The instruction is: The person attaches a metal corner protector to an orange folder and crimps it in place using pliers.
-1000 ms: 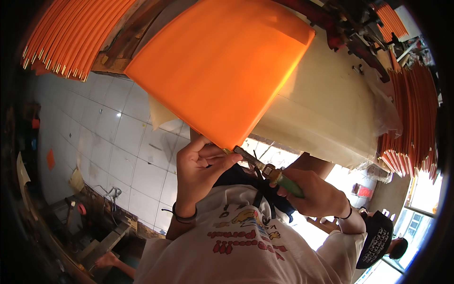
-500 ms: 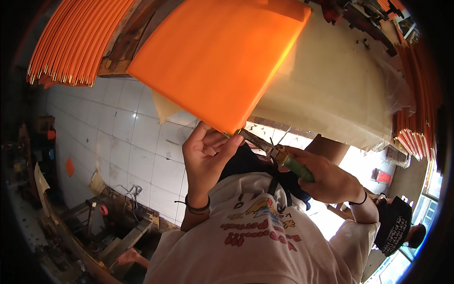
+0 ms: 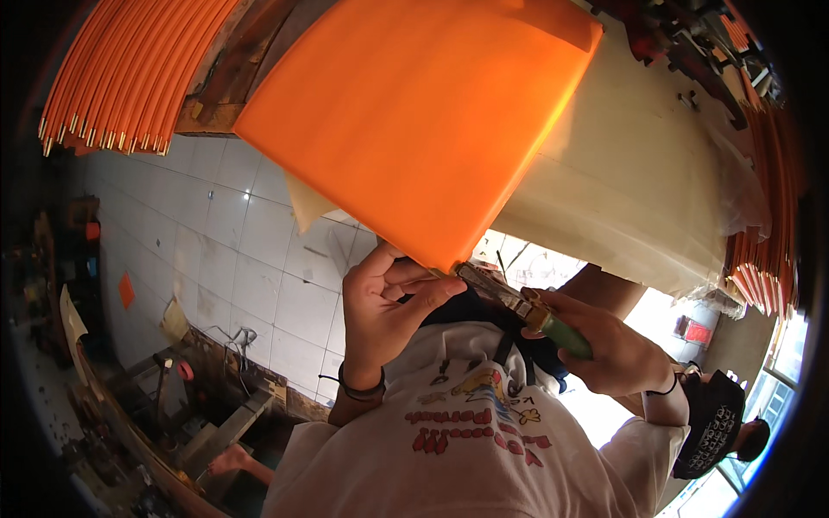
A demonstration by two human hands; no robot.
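A smooth orange covered panel (image 3: 406, 129) lies over the table, its near corner jutting out past the edge towards me. My left hand (image 3: 380, 315) is closed at that corner, with fingers curled against its underside and thumb stretched along it. In my right hand (image 3: 609, 341) is a green-handled metal tool (image 3: 557, 332), whose narrow metal end meets the corner beside my left thumb. The exact shape of the tool's tip is too small to tell.
Pale translucent sheeting (image 3: 604, 190) covers the table to the right. Stacks of orange panels stand at the far left (image 3: 129, 78) and at the right (image 3: 764, 207). A person in black (image 3: 717, 423) is at the lower right. A bare foot (image 3: 229, 460) shows at lower left.
The panel's near corner and both my hands have shifted slightly to the right and towards me. The tool's end stays at the corner, and my left thumb lies a little straighter.
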